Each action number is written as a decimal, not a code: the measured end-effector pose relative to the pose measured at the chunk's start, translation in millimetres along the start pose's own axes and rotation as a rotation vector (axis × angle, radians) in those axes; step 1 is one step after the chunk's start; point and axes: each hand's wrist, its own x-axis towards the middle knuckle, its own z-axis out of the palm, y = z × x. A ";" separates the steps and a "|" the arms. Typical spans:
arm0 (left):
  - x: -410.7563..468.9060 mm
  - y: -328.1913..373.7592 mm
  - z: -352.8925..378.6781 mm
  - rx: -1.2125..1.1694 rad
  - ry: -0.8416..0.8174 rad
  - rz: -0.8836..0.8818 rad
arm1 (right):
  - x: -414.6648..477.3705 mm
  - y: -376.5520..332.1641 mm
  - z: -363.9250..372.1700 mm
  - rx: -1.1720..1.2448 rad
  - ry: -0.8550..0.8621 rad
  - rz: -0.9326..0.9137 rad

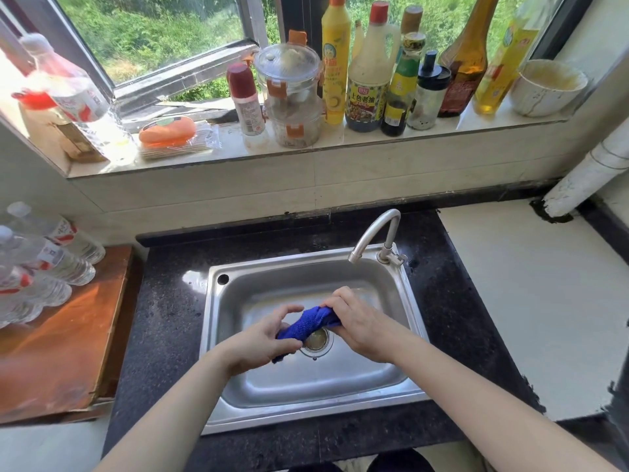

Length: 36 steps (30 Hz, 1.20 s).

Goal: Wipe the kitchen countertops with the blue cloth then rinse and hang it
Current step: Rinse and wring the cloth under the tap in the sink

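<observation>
The blue cloth [312, 321] is twisted into a roll and held over the steel sink [401, 386], just above the drain [316, 342]. My left hand [265, 338] grips its lower left end, with the thumb and forefinger partly spread. My right hand [357, 321] is closed around its upper right end. The faucet [377, 233] stands at the sink's back right corner, its spout pointing into the basin; no water is seen running. Black speckled countertop [163, 321] surrounds the sink.
A wooden board [61, 352] with several water bottles [44, 260] lies at the left. A white counter [531, 301] and a white pipe [589, 172] are at the right. The window sill [340, 141] holds several sauce bottles, jars and a bowl [548, 86].
</observation>
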 end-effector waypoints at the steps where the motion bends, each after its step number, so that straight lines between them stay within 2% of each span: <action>1: 1.9 -1.3 2.0 0.094 0.048 0.030 | -1.6 -0.1 0.5 0.016 -0.021 0.026; 6: 6.4 0.1 10.2 0.371 0.326 0.229 | 3.9 -14.2 1.5 0.012 -0.069 0.217; 9: 12.4 -5.7 8.2 0.496 0.389 0.303 | 8.5 -24.3 5.1 0.029 -0.065 0.297; 18: 17.5 -22.3 14.6 0.602 0.521 0.375 | 21.4 -27.2 28.6 0.637 0.064 0.533; 24: 18.3 -22.4 18.3 0.617 0.579 0.429 | 25.2 -27.7 29.1 0.788 0.109 0.612; 31: 19.4 -19.3 17.5 0.626 0.615 0.413 | 33.5 -25.3 29.2 0.685 0.119 0.655; 36: 16.3 -13.6 15.7 0.536 0.612 0.313 | 25.1 -28.7 26.2 0.467 0.124 0.502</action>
